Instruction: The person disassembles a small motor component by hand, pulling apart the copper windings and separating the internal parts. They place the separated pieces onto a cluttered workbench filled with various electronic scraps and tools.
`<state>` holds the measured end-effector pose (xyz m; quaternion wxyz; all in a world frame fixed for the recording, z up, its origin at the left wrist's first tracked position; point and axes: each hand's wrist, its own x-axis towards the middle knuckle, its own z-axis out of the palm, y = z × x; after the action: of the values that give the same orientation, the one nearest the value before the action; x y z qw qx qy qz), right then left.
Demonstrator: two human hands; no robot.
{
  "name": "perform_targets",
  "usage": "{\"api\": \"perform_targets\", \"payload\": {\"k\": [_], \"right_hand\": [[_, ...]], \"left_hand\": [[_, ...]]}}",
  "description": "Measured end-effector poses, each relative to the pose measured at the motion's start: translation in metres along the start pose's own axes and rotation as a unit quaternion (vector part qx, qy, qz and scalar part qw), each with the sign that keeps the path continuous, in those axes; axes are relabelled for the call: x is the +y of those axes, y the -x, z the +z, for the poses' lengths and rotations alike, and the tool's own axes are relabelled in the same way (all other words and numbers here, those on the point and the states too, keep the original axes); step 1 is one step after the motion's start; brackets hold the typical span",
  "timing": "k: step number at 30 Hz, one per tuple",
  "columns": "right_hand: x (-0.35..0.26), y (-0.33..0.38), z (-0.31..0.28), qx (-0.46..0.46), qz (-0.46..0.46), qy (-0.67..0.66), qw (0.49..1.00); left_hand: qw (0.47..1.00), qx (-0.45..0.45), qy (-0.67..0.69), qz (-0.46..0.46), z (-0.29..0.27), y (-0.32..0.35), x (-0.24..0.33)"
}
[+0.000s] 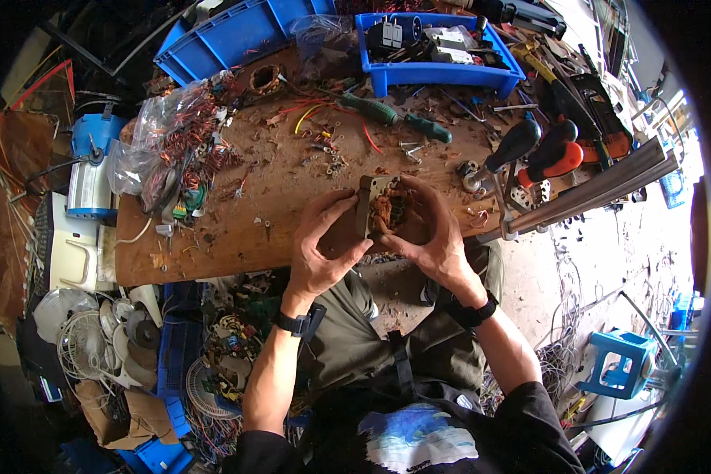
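Observation:
Between my two hands, just above the near edge of the wooden bench [237,253], is a motor stator [381,207] with a squarish metal core and brownish-orange windings inside. My left hand [321,245] grips its left side, thumb below and fingers above. On the other side my right hand [434,241] holds it by the upper and lower right edges. The fingers partly cover the core. Beyond it on the bench lie two green-handled screwdrivers [371,109], loose nuts and screws [336,162], and bits of red and yellow wire [308,117].
Copper wire scrap [201,118] heaps at the left. A blue bin [379,81] with parts stands at the back, another blue crate [237,49] beside it. To the right are black- and red-handled tools [557,162] and long metal bars [600,189]. A blue stool [620,347] stands lower right.

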<state>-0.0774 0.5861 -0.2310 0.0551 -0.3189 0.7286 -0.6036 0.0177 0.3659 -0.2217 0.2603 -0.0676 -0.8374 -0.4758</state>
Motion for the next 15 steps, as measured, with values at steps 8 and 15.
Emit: {"api": "perform_targets", "payload": {"k": [8,15], "right_hand": [[-0.0013,-0.0007,-0.0002,-0.002,0.004,-0.016,1.000],[-0.0022,-0.0005,0.0003,0.003,-0.001,0.005,1.000]], "left_hand": [[1.000,0.001,0.015,-0.018,0.0017,0.0029,-0.0010],[0.999,0.008,0.029,-0.025,0.0033,0.0031,-0.0010]]}}
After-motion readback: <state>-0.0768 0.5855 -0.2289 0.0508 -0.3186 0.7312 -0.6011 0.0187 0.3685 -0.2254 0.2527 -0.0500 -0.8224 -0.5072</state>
